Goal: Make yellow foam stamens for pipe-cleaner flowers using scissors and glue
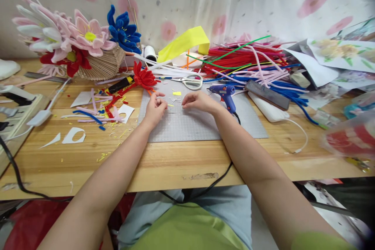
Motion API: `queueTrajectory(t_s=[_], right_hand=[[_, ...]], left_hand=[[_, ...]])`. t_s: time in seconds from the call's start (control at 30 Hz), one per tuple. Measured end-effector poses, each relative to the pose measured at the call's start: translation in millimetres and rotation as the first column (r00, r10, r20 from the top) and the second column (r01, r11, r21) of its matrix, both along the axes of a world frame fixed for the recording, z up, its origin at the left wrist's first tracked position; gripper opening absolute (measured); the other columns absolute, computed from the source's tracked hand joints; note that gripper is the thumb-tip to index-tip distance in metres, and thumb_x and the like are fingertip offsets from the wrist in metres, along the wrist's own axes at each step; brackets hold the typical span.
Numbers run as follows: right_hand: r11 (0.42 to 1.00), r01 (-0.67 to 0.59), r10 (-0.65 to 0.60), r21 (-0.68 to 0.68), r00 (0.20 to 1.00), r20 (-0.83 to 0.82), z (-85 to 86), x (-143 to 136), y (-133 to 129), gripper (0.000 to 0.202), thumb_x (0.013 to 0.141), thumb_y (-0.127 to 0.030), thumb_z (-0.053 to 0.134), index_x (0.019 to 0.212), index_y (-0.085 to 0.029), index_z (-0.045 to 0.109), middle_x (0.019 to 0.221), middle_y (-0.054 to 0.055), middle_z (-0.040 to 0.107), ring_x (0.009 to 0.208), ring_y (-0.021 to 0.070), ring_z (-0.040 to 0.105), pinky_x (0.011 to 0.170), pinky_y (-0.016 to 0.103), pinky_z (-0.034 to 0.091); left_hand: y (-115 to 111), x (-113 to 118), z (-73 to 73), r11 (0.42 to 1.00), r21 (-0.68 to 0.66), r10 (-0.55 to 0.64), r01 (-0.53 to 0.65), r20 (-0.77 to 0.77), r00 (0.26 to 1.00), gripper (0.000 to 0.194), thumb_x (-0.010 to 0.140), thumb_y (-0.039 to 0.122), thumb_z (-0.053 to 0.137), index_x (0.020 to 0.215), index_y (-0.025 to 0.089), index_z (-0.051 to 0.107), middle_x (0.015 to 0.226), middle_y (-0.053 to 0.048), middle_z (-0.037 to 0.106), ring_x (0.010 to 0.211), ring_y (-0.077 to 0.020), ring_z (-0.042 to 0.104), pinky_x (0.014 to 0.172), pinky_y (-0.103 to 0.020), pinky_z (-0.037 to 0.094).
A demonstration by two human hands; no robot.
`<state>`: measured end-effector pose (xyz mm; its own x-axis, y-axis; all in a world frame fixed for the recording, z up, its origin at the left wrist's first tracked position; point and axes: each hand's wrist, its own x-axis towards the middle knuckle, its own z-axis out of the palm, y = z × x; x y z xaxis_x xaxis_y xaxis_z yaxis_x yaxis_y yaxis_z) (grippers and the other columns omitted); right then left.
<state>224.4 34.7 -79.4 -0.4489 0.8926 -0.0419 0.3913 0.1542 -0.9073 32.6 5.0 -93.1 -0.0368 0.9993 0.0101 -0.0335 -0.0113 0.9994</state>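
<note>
My left hand [156, 110] is closed above the left side of the grey cutting mat [199, 129], thumb and fingers pinched. A thin yellow sliver [170, 105] shows at its fingertips; whether it is held or lies behind them I cannot tell. Across from it, my right hand [197, 100] has its fingertips drawn together, and what they grip is too small to make out. Between the hands lie several short white sticks [176, 100] and a small yellow piece [177, 93]. Just beyond my left hand rests a red pipe-cleaner flower [144, 77].
Scissors [192, 82] lie at the mat's far edge, and a blue glue gun [225, 95] sits right of my right hand. A phone [267, 95] rests on a white object. Bundled pipe cleaners [243, 60] fill the back. Finished flowers [89, 35] stand left, near paper scraps [74, 135].
</note>
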Motion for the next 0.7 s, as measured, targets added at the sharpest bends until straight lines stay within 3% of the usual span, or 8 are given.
queueTrajectory(t_s=[0.1,0.2,0.37,0.53,0.7], right_hand=[[0.998,0.032,-0.036,0.057,0.998,0.056,6.2,14,5,0.007,0.068,-0.026,0.065,0.071,-0.020,0.067,0.068,0.000,0.069,0.064,0.0126,0.061,0.064,0.026,0.045],[0.982,0.153,-0.165,0.109,0.979,0.119,6.1,16,9,0.012,0.076,-0.026,0.058,0.071,-0.018,0.065,0.066,0.001,0.068,0.062,0.0118,0.057,0.062,0.025,0.041],[0.921,0.339,-0.385,0.191,0.869,0.310,1.8,3,5,0.017,0.080,-0.025,0.057,0.064,-0.019,0.056,0.065,0.001,0.065,0.063,0.0133,0.054,0.062,0.026,0.036],[0.884,0.397,-0.457,0.246,0.843,0.285,7.8,-7,1,0.019,0.081,-0.032,0.059,0.068,-0.020,0.053,0.065,0.000,0.062,0.062,0.0140,0.053,0.062,0.027,0.035],[0.884,0.372,-0.445,0.284,0.855,0.266,16.7,-25,31,0.012,0.074,-0.023,0.063,0.076,-0.020,0.052,0.077,0.000,0.064,0.071,0.0139,0.056,0.066,0.026,0.038]], left_hand=[[0,1,-1.5,1.000,0.018,-0.003,0.003,-0.012,1.000,0.029,0.062,0.013,0.057,0.088,0.022,0.045,0.050,0.010,0.050,0.037,-0.0063,0.037,0.038,-0.019,0.026],[0,1,-1.9,0.999,0.040,-0.012,0.013,-0.022,1.000,0.030,0.063,0.013,0.059,0.088,0.021,0.046,0.052,0.008,0.053,0.042,-0.0064,0.042,0.040,-0.017,0.029],[2,-5,3.9,0.999,-0.014,0.049,-0.049,0.071,0.996,0.032,0.060,0.017,0.065,0.089,0.020,0.051,0.066,0.002,0.061,0.053,-0.0083,0.053,0.040,-0.015,0.033],[4,-13,13.7,0.988,-0.135,0.106,-0.078,0.213,0.971,0.024,0.061,0.017,0.066,0.083,0.016,0.058,0.074,-0.001,0.064,0.059,-0.0082,0.057,0.048,-0.018,0.045],[5,-13,16.9,0.951,-0.308,0.135,-0.019,0.360,0.923,0.012,0.067,0.008,0.062,0.078,0.013,0.063,0.070,-0.002,0.064,0.061,-0.0064,0.060,0.054,-0.016,0.050]])
